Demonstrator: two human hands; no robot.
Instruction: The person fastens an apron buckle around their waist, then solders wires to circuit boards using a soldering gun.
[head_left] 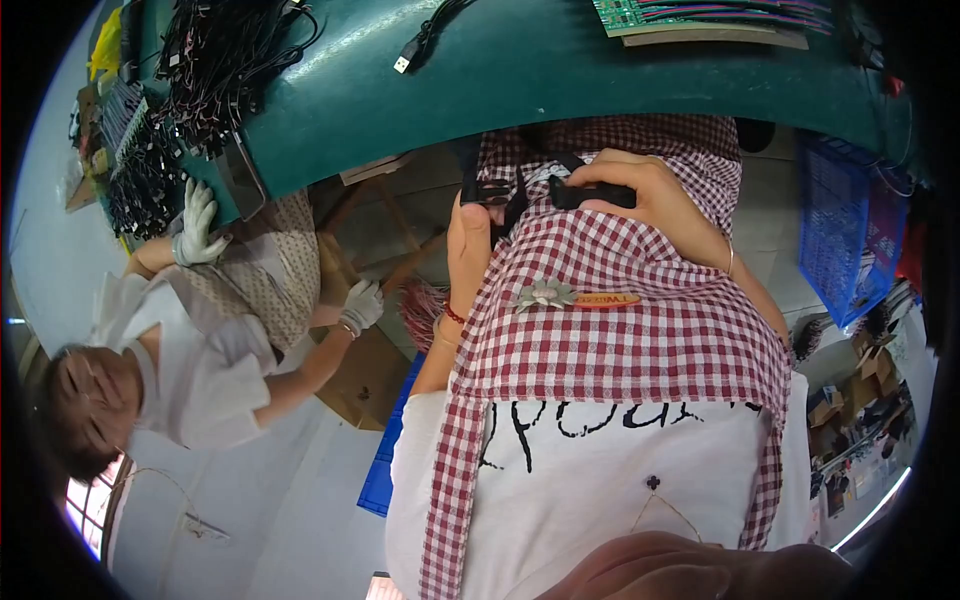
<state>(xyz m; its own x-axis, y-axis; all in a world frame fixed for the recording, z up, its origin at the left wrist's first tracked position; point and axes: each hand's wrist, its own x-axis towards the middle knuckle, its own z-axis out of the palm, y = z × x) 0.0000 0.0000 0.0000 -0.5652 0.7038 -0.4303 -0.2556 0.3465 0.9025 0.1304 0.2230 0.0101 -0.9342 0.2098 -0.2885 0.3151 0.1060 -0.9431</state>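
Both of my hands are at my waist, over a red-and-white checked apron (pixel 620 340). My left hand (pixel 468 240) is closed on a black buckle piece (pixel 490 192) with a dark strap hanging beside it. My right hand (pixel 665 195) grips another black piece (pixel 595 195), longer and block-like, which looks like the buckle's other half. The two pieces face each other with a small gap between them. Some of my left fingers are hidden behind the piece.
A green table (pixel 480 80) curves ahead, bearing bundled black cables (pixel 215 75), a USB cable (pixel 420 45) and green circuit boards (pixel 650 15). A co-worker in white gloves (pixel 198 225) sits at the left. A blue crate (pixel 850 225) stands at the right.
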